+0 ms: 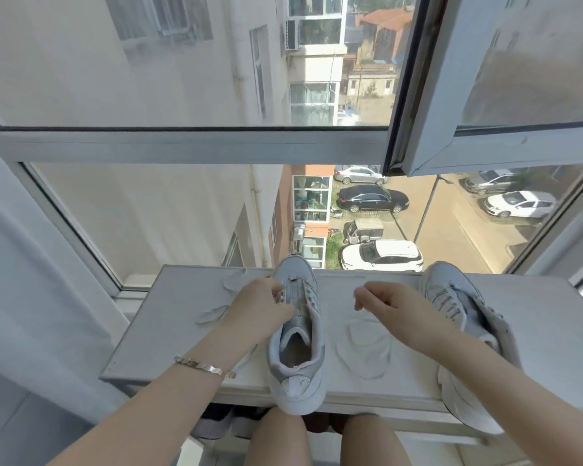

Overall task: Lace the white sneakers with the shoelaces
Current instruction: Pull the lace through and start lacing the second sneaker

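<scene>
- The middle sneaker [297,348] stands on the white bench [169,331], toe toward the window, with its heel over the near edge. The right sneaker [451,294] lies beside it, partly under the right forearm.
- Both sneakers look light, with soft uppers and firmer soles, so the eyelet flap or the collar is probably a good place to hold.
- The left hand [260,307] grips the middle sneaker at the eyelet row, fingers curled.
- The right hand [384,304] hovers between the sneakers with its fingers pinched together. I cannot tell if a lace end is inside.
- A loose shoelace [364,351] lies on the bench between the sneakers. It looks thin and limp and is best taken at the tip.
- White lace on a white bench is hard to follow, and the left hand hides which eyelets are laced.
</scene>
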Action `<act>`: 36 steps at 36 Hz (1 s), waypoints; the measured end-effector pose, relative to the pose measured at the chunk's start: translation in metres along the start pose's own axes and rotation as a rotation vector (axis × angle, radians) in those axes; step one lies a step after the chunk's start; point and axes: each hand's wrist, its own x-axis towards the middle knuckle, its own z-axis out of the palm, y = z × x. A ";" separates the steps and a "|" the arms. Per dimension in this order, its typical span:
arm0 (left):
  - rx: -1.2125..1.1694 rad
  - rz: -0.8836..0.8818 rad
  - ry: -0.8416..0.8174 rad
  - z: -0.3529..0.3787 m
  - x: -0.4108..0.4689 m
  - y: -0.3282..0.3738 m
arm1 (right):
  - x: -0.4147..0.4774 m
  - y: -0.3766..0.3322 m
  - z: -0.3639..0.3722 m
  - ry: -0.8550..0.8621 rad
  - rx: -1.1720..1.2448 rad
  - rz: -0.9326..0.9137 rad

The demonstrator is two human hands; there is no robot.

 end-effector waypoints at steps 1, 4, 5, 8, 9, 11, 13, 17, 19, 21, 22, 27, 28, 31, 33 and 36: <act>-0.016 -0.007 0.004 0.001 -0.001 0.002 | -0.001 0.001 0.001 0.004 -0.011 0.000; -0.017 -0.009 -0.023 0.006 -0.007 0.003 | 0.000 0.002 0.002 0.016 0.014 0.019; -0.010 -0.009 -0.031 0.009 -0.010 0.003 | 0.001 0.001 0.002 0.020 0.051 0.031; 0.030 0.009 -0.040 0.016 -0.014 0.002 | 0.008 0.004 0.006 0.041 0.143 0.080; 0.042 0.007 -0.040 0.018 -0.013 0.003 | 0.010 0.005 0.009 0.049 0.165 0.101; 0.032 0.000 -0.024 0.019 -0.009 0.003 | 0.015 0.007 0.014 0.058 0.204 0.157; -0.023 -0.014 0.001 0.020 -0.002 0.003 | 0.019 0.004 0.019 0.061 0.275 0.210; -0.108 -0.003 0.051 0.025 0.016 0.003 | 0.025 0.000 0.026 0.057 0.306 0.276; -0.066 0.019 0.072 0.028 0.023 0.005 | 0.027 0.001 0.028 0.072 0.254 0.283; -0.039 0.032 0.093 0.031 0.026 0.005 | 0.026 0.001 0.029 0.067 0.218 0.272; -0.031 0.039 0.102 0.032 0.028 0.004 | 0.026 0.001 0.030 0.066 0.191 0.272; -0.004 0.114 0.174 0.038 0.030 -0.002 | 0.031 0.000 0.032 0.070 0.022 0.239; -0.001 0.128 0.184 0.039 0.031 -0.004 | 0.032 0.000 0.033 0.076 0.010 0.223; -0.025 0.143 0.199 0.042 0.033 -0.007 | 0.036 -0.003 0.034 0.111 -0.010 0.181; -0.051 0.144 0.203 0.044 0.035 -0.009 | 0.039 -0.003 0.035 0.154 -0.009 0.172; -0.060 0.144 0.219 0.045 0.036 -0.010 | 0.041 -0.004 0.035 0.194 -0.031 0.176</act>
